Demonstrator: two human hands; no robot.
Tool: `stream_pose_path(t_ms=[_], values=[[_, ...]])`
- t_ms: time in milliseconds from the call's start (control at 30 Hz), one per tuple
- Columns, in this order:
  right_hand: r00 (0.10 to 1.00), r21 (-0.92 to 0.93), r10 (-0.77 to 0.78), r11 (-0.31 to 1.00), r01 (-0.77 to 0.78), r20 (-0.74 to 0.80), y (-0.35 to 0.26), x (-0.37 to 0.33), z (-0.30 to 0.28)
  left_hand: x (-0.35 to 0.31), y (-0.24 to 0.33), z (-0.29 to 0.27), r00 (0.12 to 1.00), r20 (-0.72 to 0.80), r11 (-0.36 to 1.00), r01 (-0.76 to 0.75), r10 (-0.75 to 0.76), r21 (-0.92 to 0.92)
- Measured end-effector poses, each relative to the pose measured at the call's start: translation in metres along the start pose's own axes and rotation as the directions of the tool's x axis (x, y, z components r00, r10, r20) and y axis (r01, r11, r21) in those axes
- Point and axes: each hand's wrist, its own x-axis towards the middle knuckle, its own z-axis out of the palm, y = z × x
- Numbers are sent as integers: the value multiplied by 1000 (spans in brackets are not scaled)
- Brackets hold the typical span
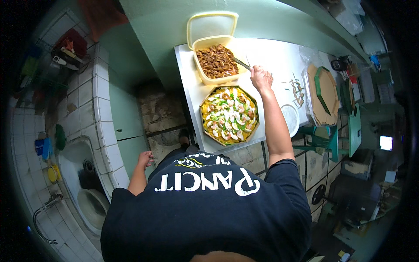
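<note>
My right hand [261, 78] reaches out over the white table [270, 54] and grips the handle of metal tongs [241, 63], whose tip lies in a pale yellow plastic tub [214, 79] filled with brown fried pieces. Just in front of the tub sits an octagonal cardboard tray [229, 115] of yellow noodles topped with sliced egg, green vegetables and pink bits. My left hand [145, 159] hangs low by my side, near the tiled counter, fingers curled with nothing visible in it.
The tub's lid [212, 24] stands hinged open behind it. A round clear lid [290, 118] lies right of the tray. A bagged stack of octagonal boxes [325, 94] sits at the table's right. A tiled sink counter [102, 126] runs along my left.
</note>
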Motion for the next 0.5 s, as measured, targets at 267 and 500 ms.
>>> stream_pose_path(t_ms=[267,500], values=[[997,-29,64,998,-63,39,9,13,-1,-9,-29,-11,999,-32,999,-5,4,-49],[982,255,-127,954,160,-143,23,-69,-60,15,-4,-8,996,-7,996,-87,87,-10]])
